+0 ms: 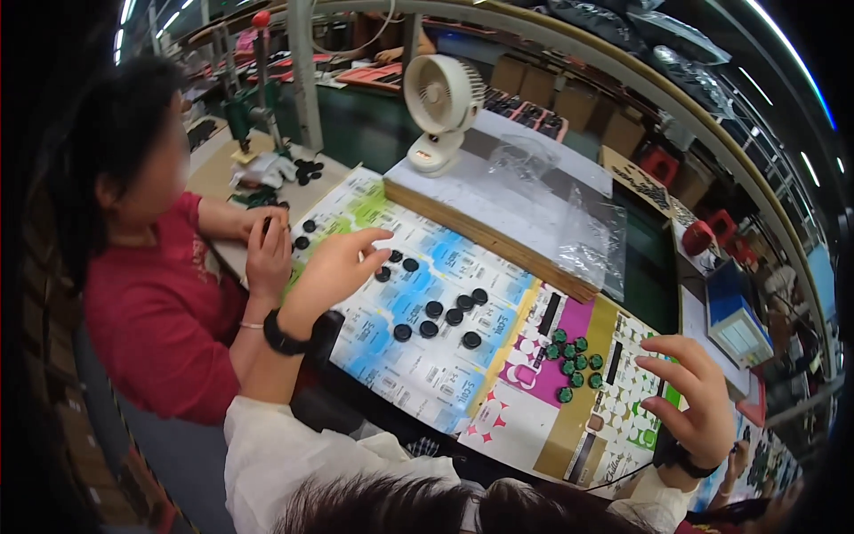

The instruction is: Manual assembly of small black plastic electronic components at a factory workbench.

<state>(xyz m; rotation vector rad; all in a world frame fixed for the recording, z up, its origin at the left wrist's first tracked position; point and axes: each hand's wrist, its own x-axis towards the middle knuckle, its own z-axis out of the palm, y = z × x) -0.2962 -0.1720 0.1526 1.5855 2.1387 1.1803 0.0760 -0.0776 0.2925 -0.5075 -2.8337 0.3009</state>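
Observation:
My left hand (331,271) hovers over the left part of the printed sheets, its fingers apart and nothing seen in them. Close to its fingertips lie a few small round black parts (410,264). Several more black round parts (455,316) are scattered on the blue-and-white sheet (405,369) in the middle. My right hand (698,400) is raised above the right end of the table, fingers spread and curved, holding nothing visible. To its left, a cluster of small round green-and-black parts (569,365) sits on the purple and gold printed sheet (556,440).
A white fan (438,111) stands on a raised wooden-edged shelf (498,182), with clear plastic film (592,240) beside it. At left, a co-worker in a red top (160,311) works with both hands near a green hand press (253,111). A blue-and-white box-shaped device (738,311) is at far right.

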